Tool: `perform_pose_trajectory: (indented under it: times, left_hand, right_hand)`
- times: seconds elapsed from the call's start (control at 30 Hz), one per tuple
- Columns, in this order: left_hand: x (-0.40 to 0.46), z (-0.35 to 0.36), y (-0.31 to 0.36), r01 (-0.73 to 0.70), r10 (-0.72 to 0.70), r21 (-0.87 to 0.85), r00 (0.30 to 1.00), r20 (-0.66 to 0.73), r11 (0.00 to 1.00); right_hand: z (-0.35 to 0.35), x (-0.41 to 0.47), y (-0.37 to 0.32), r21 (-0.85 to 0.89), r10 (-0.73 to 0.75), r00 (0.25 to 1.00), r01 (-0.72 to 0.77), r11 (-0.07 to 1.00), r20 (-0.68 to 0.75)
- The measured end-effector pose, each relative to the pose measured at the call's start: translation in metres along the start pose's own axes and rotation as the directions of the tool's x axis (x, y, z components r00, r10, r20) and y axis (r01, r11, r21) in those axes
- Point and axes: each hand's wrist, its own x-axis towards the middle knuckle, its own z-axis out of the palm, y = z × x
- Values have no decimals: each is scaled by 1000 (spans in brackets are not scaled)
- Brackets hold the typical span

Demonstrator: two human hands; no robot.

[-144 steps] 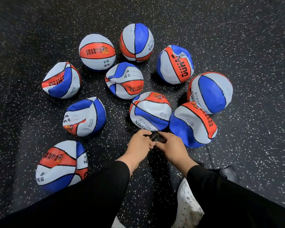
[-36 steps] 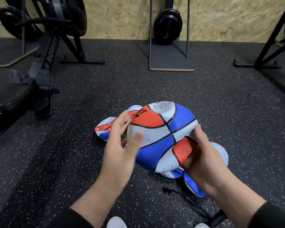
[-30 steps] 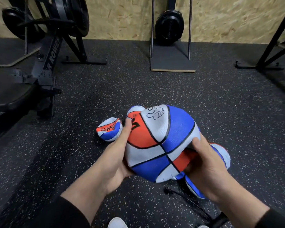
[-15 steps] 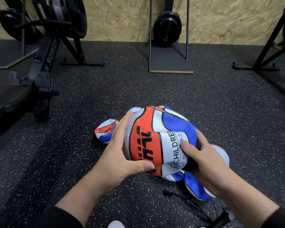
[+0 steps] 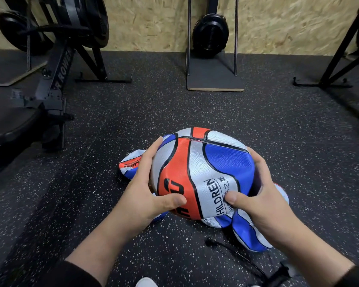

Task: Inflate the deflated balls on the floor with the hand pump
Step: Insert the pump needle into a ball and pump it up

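I hold a dented red, white and blue ball (image 5: 203,175) above the floor in both hands. My left hand (image 5: 145,193) grips its left side, thumb pressed on the red panel. My right hand (image 5: 259,201) grips its right side, thumb on the white panel printed CHILDREN. Behind and under it lie other deflated balls: one (image 5: 131,164) shows at the left, another (image 5: 249,235) at the lower right. The hand pump's thin black hose (image 5: 230,250) trails across the floor below the ball toward the pump body (image 5: 280,275) at the bottom right edge.
A black rowing machine (image 5: 50,75) stands at the left on the speckled rubber floor (image 5: 195,112). A black fan unit on a flat stand (image 5: 212,65) sits by the chipboard wall, and a black frame leg (image 5: 332,67) is at the right. A white shoe tip (image 5: 146,282) shows below.
The view rose from the cluster of balls and the pump to the room. Both hands lifted one ball and have been turning it; the CHILDREN panel now faces me.
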Motion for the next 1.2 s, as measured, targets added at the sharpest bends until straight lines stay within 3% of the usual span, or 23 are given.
perform_pose_trajectory:
  times: [0.23,0.4,0.6,0.7,0.77,0.83,0.9,0.97,1.03,1.1,1.2]
  left_hand:
    - [-2,0,-1,-52,51,-6,998,-39,999]
    - [-2,4,-2,-92,107,105,984,-144,990]
    - [-3,-4,-5,-121,156,207,975,-159,971]
    - [5,-9,-6,-120,153,110,914,-375,987]
    - [10,-7,-7,-43,44,10,904,-426,999]
    - [10,-2,-4,81,-132,-174,943,-305,981]
    - [6,5,0,236,-308,-384,941,-138,893]
    - [2,9,-1,283,-342,-480,939,-37,830]
    - [3,9,-8,234,-297,-502,954,-48,832]
    - [4,8,-13,174,-247,-403,959,-137,899]
    - [7,16,-14,138,-155,-78,945,-289,987]
  right_hand:
    - [-1,3,1,-20,-11,999,12,1000,48]
    - [-1,6,0,-94,48,991,-36,995,128]
    - [2,6,6,-137,42,999,-45,990,-21]
    - [-3,8,7,21,124,991,-123,992,-56]
    - [-5,8,7,137,177,984,-174,975,-14]
    - [-5,6,11,209,226,974,-225,952,18]
    - [-4,5,17,219,267,963,-270,938,42]
    - [-1,5,17,203,287,958,-286,937,23]
    - [2,6,12,154,317,947,-304,940,-61]
    - [3,7,9,122,318,937,-303,945,-140]
    - [13,11,4,90,312,939,-302,949,-145]
